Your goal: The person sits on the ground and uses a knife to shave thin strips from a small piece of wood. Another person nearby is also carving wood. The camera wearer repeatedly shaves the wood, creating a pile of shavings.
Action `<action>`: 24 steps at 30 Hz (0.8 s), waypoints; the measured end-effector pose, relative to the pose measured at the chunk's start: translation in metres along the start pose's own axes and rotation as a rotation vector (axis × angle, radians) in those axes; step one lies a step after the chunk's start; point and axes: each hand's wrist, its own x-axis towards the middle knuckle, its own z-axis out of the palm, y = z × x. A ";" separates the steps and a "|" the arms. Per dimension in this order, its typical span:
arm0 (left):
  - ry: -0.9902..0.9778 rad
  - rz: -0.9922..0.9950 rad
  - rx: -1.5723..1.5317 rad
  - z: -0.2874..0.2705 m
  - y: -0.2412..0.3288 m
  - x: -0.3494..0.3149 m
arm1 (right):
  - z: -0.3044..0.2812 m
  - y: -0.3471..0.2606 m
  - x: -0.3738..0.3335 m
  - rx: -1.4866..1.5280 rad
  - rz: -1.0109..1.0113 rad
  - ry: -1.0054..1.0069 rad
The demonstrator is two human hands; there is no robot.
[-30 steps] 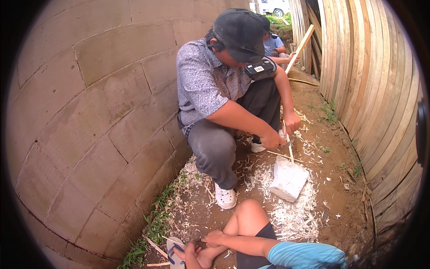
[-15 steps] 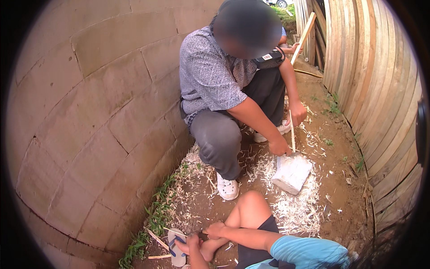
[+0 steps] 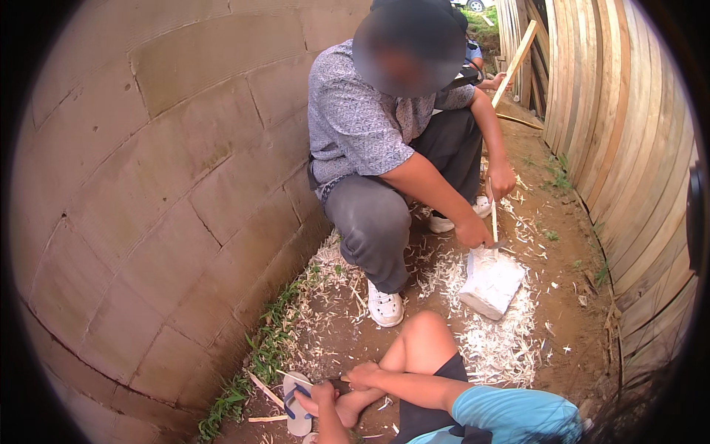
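Observation:
My left hand (image 3: 323,394) is closed around a thin pale wooden stick (image 3: 293,377), whose end points left over a grey flip-flop (image 3: 299,414) with blue straps. Close beside it, my right hand (image 3: 362,376) is closed on what looks like a knife (image 3: 345,378), mostly hidden by the fingers. Both hands are low over my bare crossed legs. Across from me a squatting person (image 3: 362,126) holds another thin stick (image 3: 495,214) upright in one hand. That person's other hand has a dark blade (image 3: 499,244) against it, above a whitish block (image 3: 493,285).
Wood shavings (image 3: 503,348) litter the dirt around the block. A concrete block wall (image 3: 170,192) rises on the left, with grass at its foot. Stacked wooden boards (image 3: 629,148) line the right. Loose sticks (image 3: 266,390) lie by the flip-flop. Another person is partly visible behind.
The whole view has shifted slightly, with things now a little farther right. The squatting person's hand with the blade has moved a little along the stick. My hands keep their grips.

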 end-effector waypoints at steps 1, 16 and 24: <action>0.042 0.050 0.017 0.002 0.002 -0.001 | 0.003 0.004 0.005 0.008 0.022 -0.012; 0.567 0.804 0.245 -0.056 0.104 -0.064 | -0.039 0.021 0.025 0.463 0.362 0.479; 0.463 0.607 0.211 -0.058 0.090 -0.053 | -0.040 -0.003 0.028 0.453 0.236 0.347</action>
